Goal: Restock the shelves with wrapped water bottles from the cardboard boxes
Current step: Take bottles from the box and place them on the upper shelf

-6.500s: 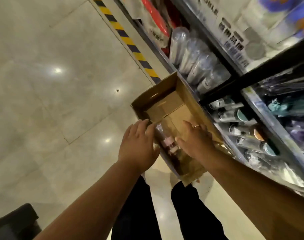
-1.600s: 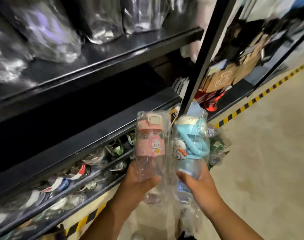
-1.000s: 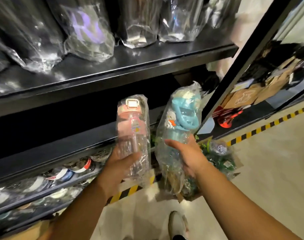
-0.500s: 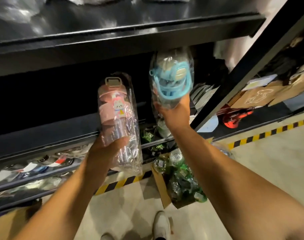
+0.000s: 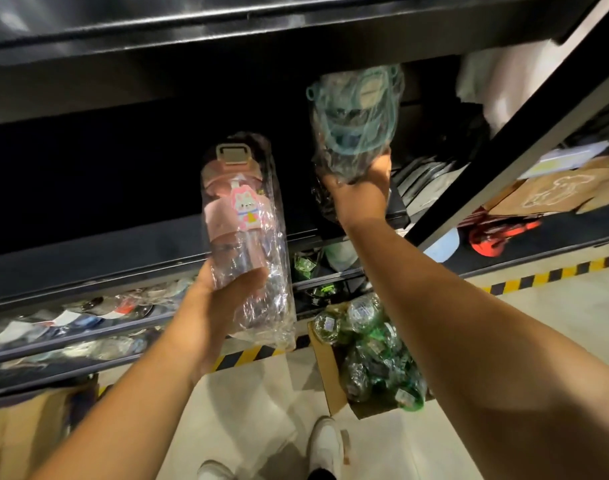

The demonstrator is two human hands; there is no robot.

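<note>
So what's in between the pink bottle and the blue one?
Nothing else is there. In the head view, only the dark, bare shelf shows between the pink bottle and the blue bottle.

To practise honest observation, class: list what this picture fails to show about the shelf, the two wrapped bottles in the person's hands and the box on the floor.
Head view, shelf: its back is lost in shadow.
Head view, blue bottle: lower part hidden by the right hand.
Head view, cardboard box: right forearm covers its right side, so the green bottles cannot be counted.
Head view, lower shelf goods: blurred.
</note>
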